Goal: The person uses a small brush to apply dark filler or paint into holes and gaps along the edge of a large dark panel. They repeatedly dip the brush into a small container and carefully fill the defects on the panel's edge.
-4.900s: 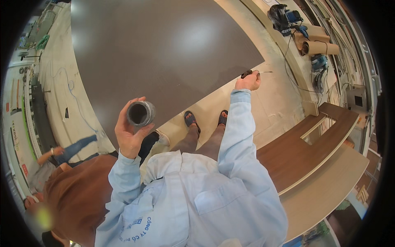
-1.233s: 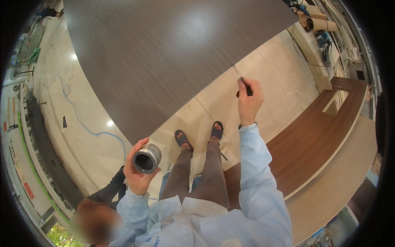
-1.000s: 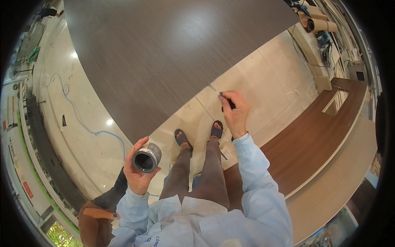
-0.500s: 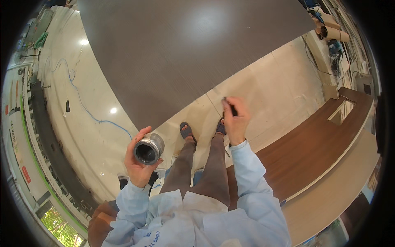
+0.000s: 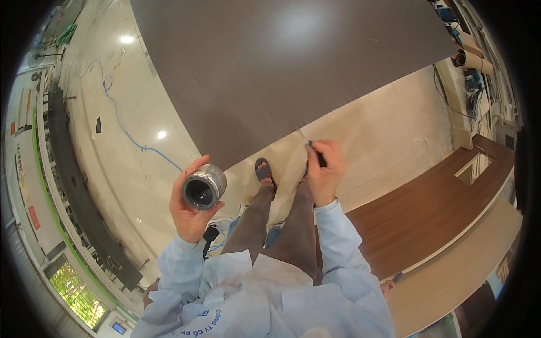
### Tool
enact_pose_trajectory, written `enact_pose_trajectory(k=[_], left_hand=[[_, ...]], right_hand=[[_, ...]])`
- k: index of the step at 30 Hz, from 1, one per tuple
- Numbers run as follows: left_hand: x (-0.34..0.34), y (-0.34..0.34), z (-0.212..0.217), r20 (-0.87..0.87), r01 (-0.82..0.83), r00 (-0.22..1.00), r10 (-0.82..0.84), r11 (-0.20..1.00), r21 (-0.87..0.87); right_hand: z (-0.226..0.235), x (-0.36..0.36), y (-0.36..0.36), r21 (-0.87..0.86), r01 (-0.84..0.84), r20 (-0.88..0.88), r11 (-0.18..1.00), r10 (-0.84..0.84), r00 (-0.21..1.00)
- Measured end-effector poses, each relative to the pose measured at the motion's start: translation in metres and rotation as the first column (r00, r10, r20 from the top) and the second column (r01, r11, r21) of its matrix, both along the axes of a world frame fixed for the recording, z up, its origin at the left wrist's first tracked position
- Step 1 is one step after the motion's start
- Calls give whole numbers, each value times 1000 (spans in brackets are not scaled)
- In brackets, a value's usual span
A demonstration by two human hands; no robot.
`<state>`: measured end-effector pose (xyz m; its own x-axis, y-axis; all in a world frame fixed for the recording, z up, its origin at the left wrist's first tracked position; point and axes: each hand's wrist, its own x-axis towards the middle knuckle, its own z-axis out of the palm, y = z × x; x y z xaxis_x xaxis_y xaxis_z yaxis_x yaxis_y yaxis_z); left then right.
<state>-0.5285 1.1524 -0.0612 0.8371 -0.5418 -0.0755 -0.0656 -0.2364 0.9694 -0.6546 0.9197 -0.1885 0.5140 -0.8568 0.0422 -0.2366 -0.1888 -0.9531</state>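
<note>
Right hand pulled back in from the dark panel's edge since a second ago, tin barely moved

My right hand (image 5: 324, 169) now sits over my knees, fingers pinched on a thin dark brush or pen (image 5: 319, 158) with its tip just off the corner of the big dark wood-grain panel (image 5: 293, 62). Left hand (image 5: 189, 205) is wrapped around a small open metal tin (image 5: 203, 187), held up beside my thigh. Can't spot any fresh marks on the panel edge, so how much is done I can't really tell. Brown boards (image 5: 428, 214) lie off to my right.
</note>
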Motion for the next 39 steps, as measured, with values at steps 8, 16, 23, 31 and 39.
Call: enact_pose_trajectory(k=[8, 16, 23, 31, 39], left_hand=[[12, 14, -1, 23, -5, 1000, 6, 1000, -13], [21, 27, -5, -13, -6, 1000, 5, 997, -75], [36, 41, 0, 18, 25, 1000, -23, 996, -90], [33, 40, 2, -18, 19, 1000, -21, 992, -127], [34, 47, 2, 6, 49, 999, -48, 995, -89]], right_hand=[[2, 4, 24, -29, -113, 56, 993, 115, 992], [2, -2, 37, -82, -287, 65, 954, 293, 954], [16, 10, 53, -10, -104, 20, 995, 104, 994], [9, 2, 76, 117, -107, -14, 987, 109, 994], [9, 7, 105, 20, -234, 75, 972, 232, 970]])
